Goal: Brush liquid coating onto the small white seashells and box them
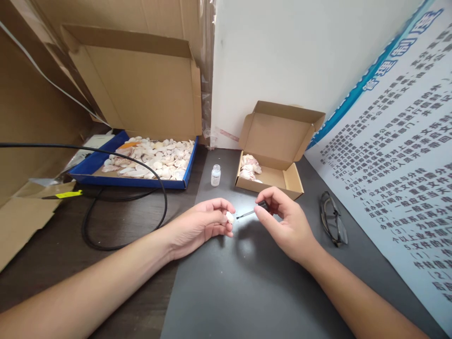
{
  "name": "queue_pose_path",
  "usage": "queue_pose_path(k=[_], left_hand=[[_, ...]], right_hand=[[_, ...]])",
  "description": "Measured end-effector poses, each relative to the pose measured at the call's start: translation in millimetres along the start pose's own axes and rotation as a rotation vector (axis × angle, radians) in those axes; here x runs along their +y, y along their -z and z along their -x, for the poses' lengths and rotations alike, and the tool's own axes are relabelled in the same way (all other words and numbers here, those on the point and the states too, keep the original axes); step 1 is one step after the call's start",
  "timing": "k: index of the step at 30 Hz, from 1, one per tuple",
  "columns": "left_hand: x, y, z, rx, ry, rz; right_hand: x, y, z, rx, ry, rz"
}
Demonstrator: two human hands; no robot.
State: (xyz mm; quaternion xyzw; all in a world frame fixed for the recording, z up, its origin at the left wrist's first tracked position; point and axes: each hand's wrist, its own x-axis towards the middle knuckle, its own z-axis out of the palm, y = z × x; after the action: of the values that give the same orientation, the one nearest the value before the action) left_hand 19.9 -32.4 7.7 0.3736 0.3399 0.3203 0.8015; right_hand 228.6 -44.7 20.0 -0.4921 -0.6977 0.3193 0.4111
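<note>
Between the thumb and fingers of my left hand (208, 219) is a small white shell (230, 217), partly covered by the fingertips. My right hand (282, 221) pinches the black cap of a small brush (249, 213), whose thin stem points left. The dark brush tip is close to the shell; whether they touch I cannot tell. Behind my hands a small glass bottle (215, 176) with a white label stands upright without a cap. To its right, an open cardboard box (270, 186) has several shells (250, 167) in its left part.
A blue-sided box (130, 181) full of shells stands open at the back left. A black cable (165, 202) loops across the table on the left. Glasses (332, 219) lie at the right, beside a printed board (395, 155). A white panel (282, 52) rises behind.
</note>
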Motion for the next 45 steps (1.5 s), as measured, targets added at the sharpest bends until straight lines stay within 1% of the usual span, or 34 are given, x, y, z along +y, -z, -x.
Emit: queue_pose_path(k=[4, 8, 13, 17, 21, 25, 28, 32, 36, 41, 45], left_hand=[[-0.2, 0.1, 0.3, -0.001, 0.000, -0.003], [-0.4, -0.4, -0.1, 0.003, 0.009, 0.011], [0.8, -0.8, 0.1, -0.002, 0.022, 0.007], [1.4, -0.7, 0.0, 0.006, 0.022, 0.009], [0.8, -0.5, -0.3, 0.004, 0.019, 0.008], [0.6, -0.6, -0.1, 0.005, 0.018, 0.007], [0.9, -0.9, 0.2, -0.002, 0.019, 0.009], [1.5, -1.5, 0.6, 0.007, 0.023, 0.012], [1.2, -1.2, 0.5, 0.001, 0.022, 0.012], [0.7, -0.8, -0.3, 0.006, 0.022, 0.014], [1.2, -1.4, -0.2, 0.001, 0.020, 0.020]], right_hand=[[-0.3, 0.5, 1.3, -0.027, 0.050, -0.035], [-1.0, 0.3, 2.3, -0.044, 0.021, -0.016], [-1.2, 1.0, 2.5, -0.054, 0.055, -0.034], [-1.4, 1.3, 2.5, -0.054, 0.037, -0.003], [-1.2, 1.0, 2.3, -0.062, 0.060, -0.026], [-1.3, 0.4, 2.3, -0.058, 0.047, 0.011], [-1.2, 0.2, 2.5, -0.054, 0.057, -0.008], [-0.9, 0.0, 2.2, -0.076, 0.036, 0.017], [-0.6, 0.4, 1.8, -0.047, 0.034, 0.002], [-0.5, 0.4, 2.1, -0.052, 0.033, 0.010], [-0.7, 0.9, 2.6, -0.032, 0.029, 0.006]])
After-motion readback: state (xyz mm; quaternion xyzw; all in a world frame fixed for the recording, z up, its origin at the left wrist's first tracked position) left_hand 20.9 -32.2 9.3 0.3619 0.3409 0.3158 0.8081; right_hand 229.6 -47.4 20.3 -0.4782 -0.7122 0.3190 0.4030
